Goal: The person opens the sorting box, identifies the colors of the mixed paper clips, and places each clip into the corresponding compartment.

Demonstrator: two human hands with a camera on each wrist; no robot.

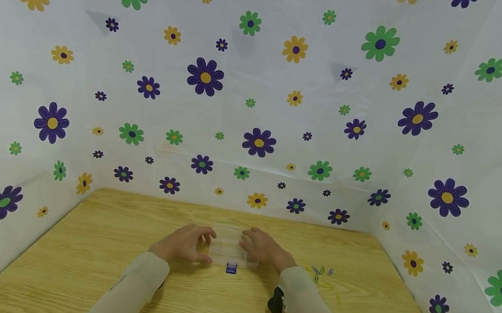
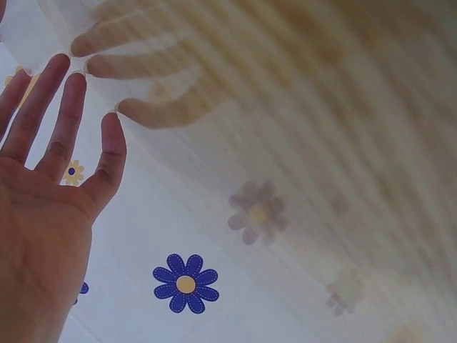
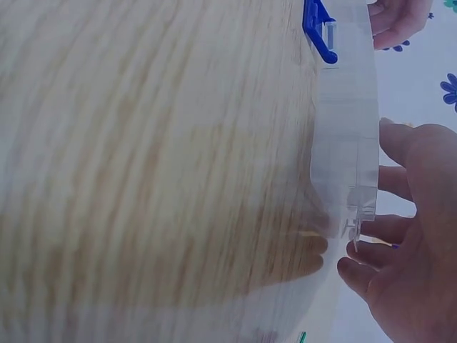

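Note:
A clear plastic compartment box (image 1: 227, 253) lies on the table, its blue latch (image 1: 231, 268) at the front. My left hand (image 1: 184, 243) is at the box's left end, thumb near the front corner and fingers toward the back. In the left wrist view, its fingers (image 2: 66, 132) are spread, tips touching the shiny tabletop. My right hand (image 1: 266, 248) holds the right end. The right wrist view shows the right hand's fingers (image 3: 396, 227) bent around that end of the box (image 3: 346, 136). How the lid stands is hard to make out.
Several coloured paper clips (image 1: 316, 278) are scattered on the wooden table (image 1: 204, 300) to the right of the box. White cloth walls (image 1: 237, 111) with printed flowers enclose the back and both sides. A black object (image 1: 276, 301) is by the right wrist.

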